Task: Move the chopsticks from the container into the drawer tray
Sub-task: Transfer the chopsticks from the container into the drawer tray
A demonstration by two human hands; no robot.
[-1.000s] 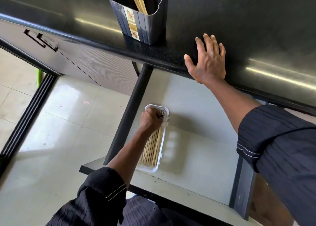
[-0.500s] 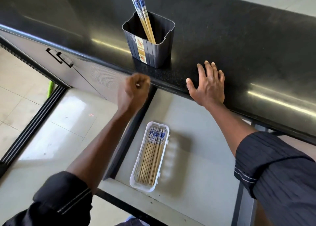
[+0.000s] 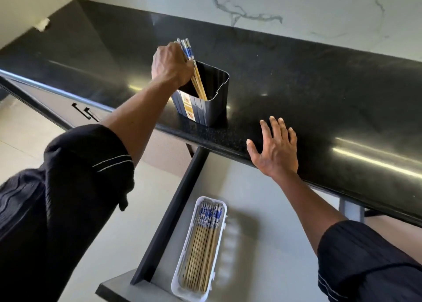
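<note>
No legible text.
The dark container (image 3: 206,110) carries a label strip (image 3: 187,105), its print too small to read.

Left hand (image 3: 171,64) grips the chopsticks (image 3: 198,80) in the container (image 3: 206,101) near the worktop's (image 3: 296,78) front edge; right hand (image 3: 275,152) lies flat there.

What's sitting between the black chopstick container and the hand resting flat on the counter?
Nothing: in the head view, only bare black countertop separates the container from the right hand.

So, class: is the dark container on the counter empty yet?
Not empty: the container holds chopsticks, gripped by the left hand.
</note>
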